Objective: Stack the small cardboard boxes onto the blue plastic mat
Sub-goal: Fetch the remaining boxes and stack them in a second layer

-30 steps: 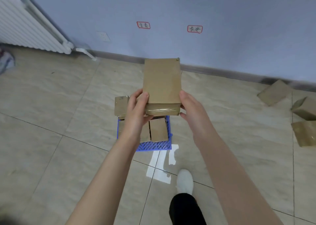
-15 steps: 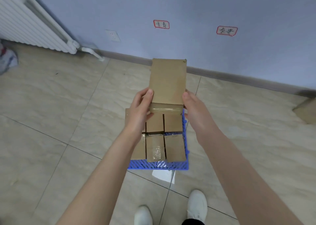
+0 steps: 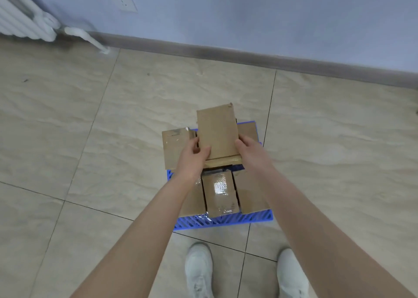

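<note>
A brown cardboard box (image 3: pixel 217 131) hangs low over the far middle of the blue plastic mat (image 3: pixel 224 222). My left hand (image 3: pixel 194 157) grips its near left corner, thumb on top. My right hand (image 3: pixel 250 151) holds its right side. On the mat lie several small boxes: a taped one (image 3: pixel 220 193) at the near middle, one (image 3: pixel 250 193) to its right, one (image 3: pixel 176 147) at the far left overhanging the mat's edge, and another (image 3: pixel 247 130) at the far right. My arms hide part of the near row.
The mat sits on a beige tiled floor. A grey skirting board (image 3: pixel 226 53) and a blue wall run along the far side, with a white radiator (image 3: pixel 20 19) and its pipe at the far left. My two white shoes (image 3: pixel 199 272) stand just in front of the mat.
The view has tilted down and closed in on the mat. Both hands have lowered the held box from above the mat's far edge to just over the far row of boxes.
</note>
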